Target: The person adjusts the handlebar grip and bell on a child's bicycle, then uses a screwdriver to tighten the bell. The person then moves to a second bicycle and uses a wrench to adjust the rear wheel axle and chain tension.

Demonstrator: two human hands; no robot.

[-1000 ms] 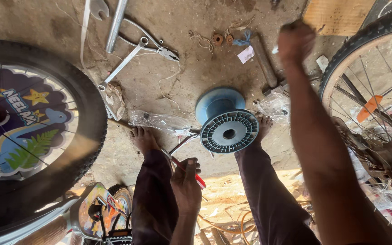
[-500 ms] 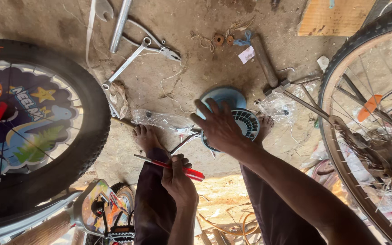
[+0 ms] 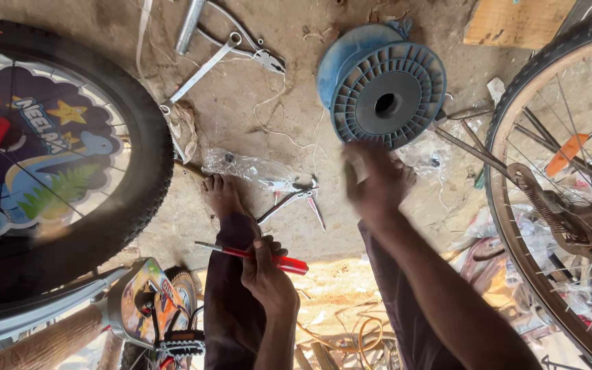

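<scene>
The left hand (image 3: pixel 266 274) is closed around a red-handled screwdriver (image 3: pixel 251 253), whose long axis runs left to right across the knee, handle end to the right. The right hand (image 3: pixel 377 183) is blurred, fingers spread and empty, just near of the blue spool (image 3: pixel 386 85), which lies on the dirt floor (image 3: pixel 296 96) just beyond that hand. Pliers (image 3: pixel 294 202) lie between the bare feet, beside a clear plastic bag (image 3: pixel 248 166). Half a second ago the right hand rested on the spool; now it is off it, and the spool sits farther away.
</scene>
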